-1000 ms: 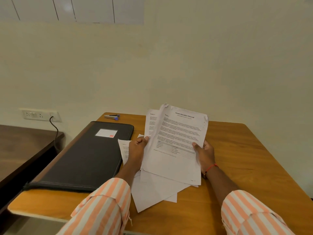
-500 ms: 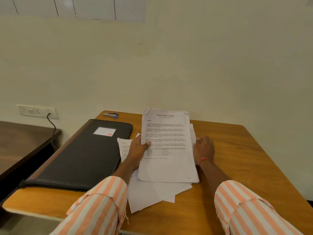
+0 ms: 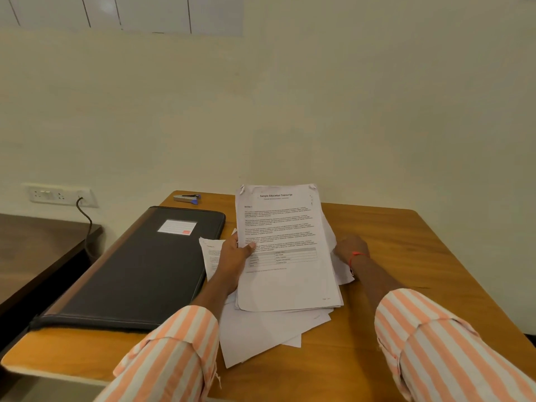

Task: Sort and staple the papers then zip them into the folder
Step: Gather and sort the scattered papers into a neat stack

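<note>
A stack of printed white papers [image 3: 285,248] headed "Sample Education Transcript" is held tilted up over the wooden table [image 3: 412,274]. My left hand [image 3: 233,258] grips the stack's left edge, thumb on top. My right hand [image 3: 349,249] is at the stack's right edge, its fingers hidden behind loose sheets. More loose sheets [image 3: 261,335] lie spread under the stack. A black zip folder [image 3: 139,271] with a white label lies shut on the table's left half. A small silver and blue stapler [image 3: 187,197] sits at the table's far left corner.
A darker side table [image 3: 34,250] stands to the left, lower down. A wall socket [image 3: 59,193] with a black cable plugged in is on the wall behind it. The wall runs close along the table's far edge.
The top sheets, first fanned and held up by both hands, came together into one squared stack. My right hand let go of the front of the sheets and moved to the right edge.
</note>
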